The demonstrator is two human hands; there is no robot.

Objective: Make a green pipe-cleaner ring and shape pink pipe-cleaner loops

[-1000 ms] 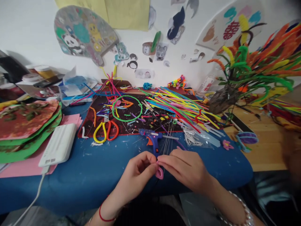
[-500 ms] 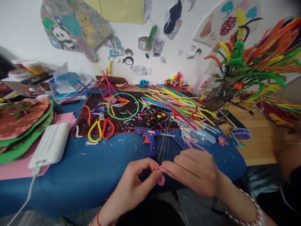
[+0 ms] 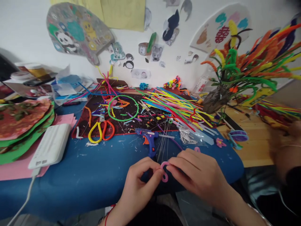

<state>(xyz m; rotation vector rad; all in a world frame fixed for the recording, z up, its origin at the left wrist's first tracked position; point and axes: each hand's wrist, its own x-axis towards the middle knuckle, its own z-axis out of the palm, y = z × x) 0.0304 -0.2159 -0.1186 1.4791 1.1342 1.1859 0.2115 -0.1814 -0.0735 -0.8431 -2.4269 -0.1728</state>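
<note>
A pink pipe cleaner (image 3: 165, 178), bent into small loops, is held between both hands just over the table's front edge. My left hand (image 3: 143, 179) pinches it at the middle of the bend, thumb against fingertips. From the other side my right hand (image 3: 197, 174) grips its upper curve; part of the pink strand shows behind that hand. Beyond the hands lies a blue glue gun (image 3: 150, 138) with an orange trigger and a clear stick in its back. Scissors (image 3: 101, 130) with yellow and orange handles rest left of it. A pink pipe-cleaner flower (image 3: 220, 142) sits to the right.
Many coloured pipe cleaners (image 3: 174, 103) are heaped on a dark mat near a green ring (image 3: 123, 108). A white power bank (image 3: 50, 146) with a cable stands left. A vase of pipe-cleaner stems (image 3: 215, 97) is at right, and another person's arm (image 3: 285, 157) is at the far right.
The right hand has drawn slightly away from the left, and more of the pink loop between them shows. The free pink strand behind the right hand has shifted.
</note>
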